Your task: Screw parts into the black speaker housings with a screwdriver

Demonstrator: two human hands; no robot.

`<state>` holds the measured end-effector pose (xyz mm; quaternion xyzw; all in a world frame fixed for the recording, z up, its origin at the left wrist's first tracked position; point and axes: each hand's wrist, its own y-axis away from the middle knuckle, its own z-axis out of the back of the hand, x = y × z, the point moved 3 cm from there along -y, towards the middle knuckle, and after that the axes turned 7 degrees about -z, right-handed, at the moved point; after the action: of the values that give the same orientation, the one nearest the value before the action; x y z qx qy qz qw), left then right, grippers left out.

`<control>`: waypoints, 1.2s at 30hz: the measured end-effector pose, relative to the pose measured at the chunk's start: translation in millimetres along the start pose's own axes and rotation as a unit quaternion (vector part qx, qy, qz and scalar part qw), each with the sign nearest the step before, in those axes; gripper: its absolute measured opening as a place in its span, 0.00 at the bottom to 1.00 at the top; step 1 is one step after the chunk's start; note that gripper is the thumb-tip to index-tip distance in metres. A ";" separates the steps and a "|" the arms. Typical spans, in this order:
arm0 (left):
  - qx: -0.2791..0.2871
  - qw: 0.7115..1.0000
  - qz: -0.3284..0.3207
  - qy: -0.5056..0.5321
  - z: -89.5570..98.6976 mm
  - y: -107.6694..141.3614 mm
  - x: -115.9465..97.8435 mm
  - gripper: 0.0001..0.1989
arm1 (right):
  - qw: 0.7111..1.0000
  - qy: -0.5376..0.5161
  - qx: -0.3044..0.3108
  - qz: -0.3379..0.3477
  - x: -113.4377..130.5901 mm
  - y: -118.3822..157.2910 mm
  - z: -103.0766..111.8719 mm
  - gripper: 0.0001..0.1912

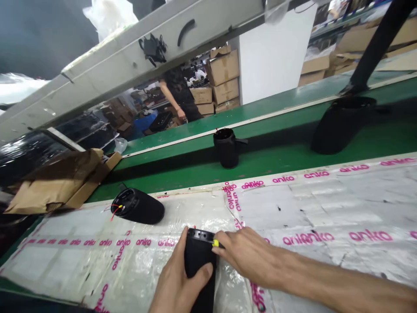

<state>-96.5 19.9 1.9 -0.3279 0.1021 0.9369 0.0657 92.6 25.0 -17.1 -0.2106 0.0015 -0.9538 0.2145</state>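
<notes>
A black cylindrical housing [200, 254] stands on the plastic-covered work surface [146, 265], tilted slightly, its rim with small holes facing up. My left hand [182, 278] is wrapped round its left side, the thumb across the front. At the right of the rim, my right hand [243, 252] pinches a small yellow piece [216, 243] between thumb and forefinger, against the housing's edge. Another black cylinder [143, 206] lies on its side to the left, with red wires and a yellow bit at its open end.
On the green conveyor [270, 152] stand one black cylinder [227, 150] with a strap and a blurred one [339, 126] farther right. An opened cardboard box [61, 178] is at the left. A grey beam crosses above; a person [180, 93] stands beyond.
</notes>
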 end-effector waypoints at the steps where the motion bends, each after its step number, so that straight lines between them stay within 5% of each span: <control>1: -0.009 0.999 0.001 0.031 -0.4 1.1 3.2 0.42 | 1.000 -0.026 -0.007 0.004 0.1 2.2 4.1 0.08; 5: -0.043 0.999 0.008 0.009 -3.7 6.8 -1.7 0.41 | 0.993 -0.098 -0.061 -0.035 -3.6 6.5 21.2 0.09; 14: 0.014 0.974 0.037 -0.223 -13.3 9.7 -38.1 0.43 | 1.000 0.019 0.003 -0.013 -6.5 6.4 3.1 0.07; 27: 0.006 0.975 0.023 -0.220 -14.5 9.3 -38.6 0.40 | 0.998 0.061 0.000 0.006 -5.5 5.4 -5.7 0.07; 36: -0.005 0.961 0.022 -0.276 -18.2 7.9 -43.0 0.40 | 0.994 0.100 0.031 0.031 0.3 2.5 11.7 0.08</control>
<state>-53.7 5.6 16.2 -0.0549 0.0825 0.9927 0.0690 98.0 23.6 -6.5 -0.1075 -0.0004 -0.9625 0.2490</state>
